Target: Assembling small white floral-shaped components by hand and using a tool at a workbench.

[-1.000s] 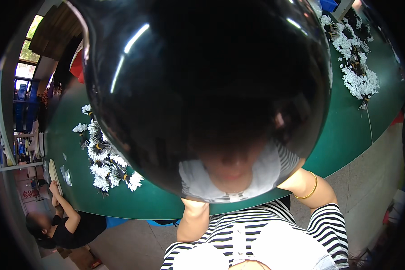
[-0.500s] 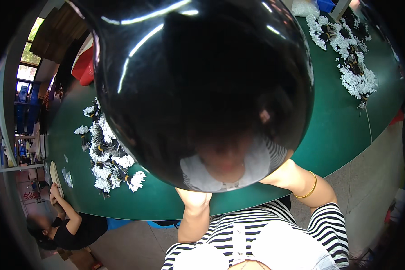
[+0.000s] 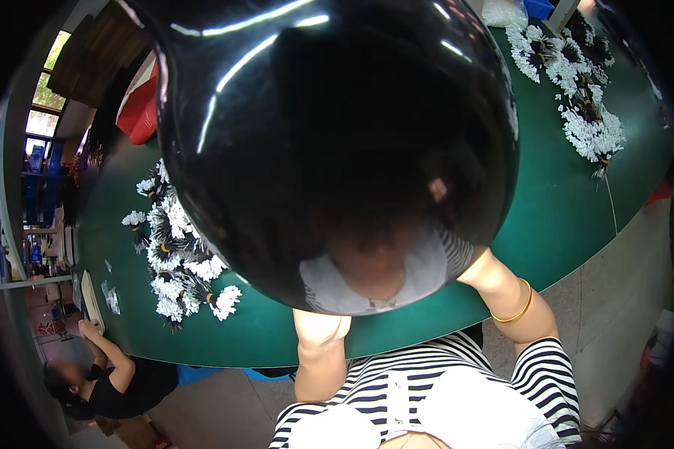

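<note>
A large glossy black dome [image 3: 337,150] fills the middle of the view and covers the work beneath it. From below, my left hand [image 3: 322,328] goes in under its lower edge, with only the wrist and heel of the hand showing. On the other side my right hand [image 3: 481,269] disappears behind the dome's lower right rim; a gold bangle [image 3: 518,305] circles that forearm. All fingers are hidden, and so is anything they may hold. Left of the dome lie bundles of black wires with white ends [image 3: 174,251], some tied with yellowish bands.
More white-ended bundles [image 3: 593,133] lie along the right of the green table [image 3: 277,340]. A red object [image 3: 144,123] and a clear bag [image 3: 505,13] stand farther back. Small clear packets [image 3: 111,298] lie at the left, near another person [image 3: 116,370] seated at the table's edge.
My right hand has shifted slightly up and to the right, farther behind the dome. My left hand stays nearly in place. The other person's hands have moved slightly.
</note>
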`<state>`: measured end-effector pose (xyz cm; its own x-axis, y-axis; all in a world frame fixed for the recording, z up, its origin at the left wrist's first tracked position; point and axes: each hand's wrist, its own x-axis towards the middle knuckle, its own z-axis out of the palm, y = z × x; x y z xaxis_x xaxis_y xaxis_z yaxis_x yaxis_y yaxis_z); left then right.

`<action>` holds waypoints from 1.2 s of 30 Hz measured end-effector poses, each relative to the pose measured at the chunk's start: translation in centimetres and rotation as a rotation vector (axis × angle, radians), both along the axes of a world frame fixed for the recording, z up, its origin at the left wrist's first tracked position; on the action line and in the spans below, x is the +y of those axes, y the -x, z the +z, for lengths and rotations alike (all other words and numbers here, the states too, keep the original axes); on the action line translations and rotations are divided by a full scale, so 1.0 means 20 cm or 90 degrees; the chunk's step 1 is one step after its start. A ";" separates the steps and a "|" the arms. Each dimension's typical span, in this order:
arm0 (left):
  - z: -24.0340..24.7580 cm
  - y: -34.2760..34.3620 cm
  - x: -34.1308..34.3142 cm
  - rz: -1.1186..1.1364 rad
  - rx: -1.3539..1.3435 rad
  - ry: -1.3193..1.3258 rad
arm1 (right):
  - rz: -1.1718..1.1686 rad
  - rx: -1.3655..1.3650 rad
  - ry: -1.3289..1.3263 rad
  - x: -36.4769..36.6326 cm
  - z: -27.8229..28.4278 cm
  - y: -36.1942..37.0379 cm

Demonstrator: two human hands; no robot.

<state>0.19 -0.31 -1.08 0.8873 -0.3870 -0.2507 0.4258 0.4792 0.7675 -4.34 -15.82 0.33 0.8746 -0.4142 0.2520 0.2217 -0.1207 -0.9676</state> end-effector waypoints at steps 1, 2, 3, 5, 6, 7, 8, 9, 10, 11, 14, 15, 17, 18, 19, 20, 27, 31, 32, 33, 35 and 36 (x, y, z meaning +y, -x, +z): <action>0.01 -0.01 0.01 -0.021 -0.018 0.004 | 0.027 -0.024 -0.068 0.00 0.00 0.00; 0.05 -0.01 0.01 -0.079 -0.043 -0.027 | 0.055 -0.048 -0.138 0.00 0.00 0.00; 0.09 -0.02 0.00 -0.137 -0.068 -0.058 | 0.081 -0.071 -0.208 0.00 0.00 0.00; 0.08 -0.01 -0.02 -0.141 -0.073 -0.071 | 0.211 0.021 -0.276 -0.02 0.06 0.02; 0.07 -0.01 -0.02 -0.146 -0.080 -0.085 | 0.248 0.052 -0.306 -0.02 0.03 0.02; 0.07 -0.01 -0.02 -0.146 -0.080 -0.085 | 0.284 0.083 -0.334 -0.01 0.02 0.02; 0.07 -0.01 -0.01 -0.152 -0.061 -0.082 | 0.273 0.069 -0.295 -0.02 0.03 0.03; 0.06 -0.01 0.00 -0.159 -0.041 -0.080 | 0.265 0.058 -0.273 -0.03 0.00 0.02; 0.02 -0.01 0.01 -0.107 -0.015 -0.026 | 0.260 0.045 -0.251 -0.02 -0.01 0.01; 0.00 -0.01 0.01 -0.055 0.007 0.029 | 0.254 0.033 -0.230 -0.02 -0.03 0.01; 0.01 0.00 0.01 -0.047 0.039 0.062 | 0.251 -0.011 -0.263 -0.02 -0.03 0.00; 0.00 0.00 0.02 -0.061 0.041 0.056 | 0.272 -0.010 -0.306 -0.02 -0.02 0.01; -0.01 0.00 0.03 -0.074 0.042 0.051 | 0.294 -0.010 -0.349 -0.03 -0.02 0.01; -0.01 0.00 0.03 -0.062 0.040 0.050 | 0.319 -0.014 -0.386 -0.03 -0.02 0.00; -0.01 0.00 0.03 -0.055 0.038 0.049 | 0.332 -0.016 -0.405 -0.02 -0.03 0.00; -0.01 0.00 0.03 -0.049 0.035 0.049 | 0.345 -0.019 -0.423 -0.02 -0.04 0.00; -0.04 0.01 -0.01 0.025 -0.140 -0.097 | 0.248 0.117 -0.271 -0.03 0.07 0.02; -0.01 0.01 0.01 0.001 -0.117 -0.116 | 0.258 0.058 -0.190 -0.04 -0.04 0.01; 0.00 0.01 0.02 -0.014 -0.108 -0.113 | 0.266 0.060 -0.193 -0.04 -0.06 0.01; 0.00 0.01 0.02 -0.015 -0.066 -0.054 | 0.271 0.056 -0.209 -0.05 -0.06 0.01; 0.00 0.00 0.03 -0.016 -0.023 0.006 | 0.279 0.048 -0.254 -0.06 -0.06 0.01; 0.00 0.00 0.03 -0.019 -0.030 -0.015 | 0.279 0.040 -0.271 -0.06 -0.05 0.01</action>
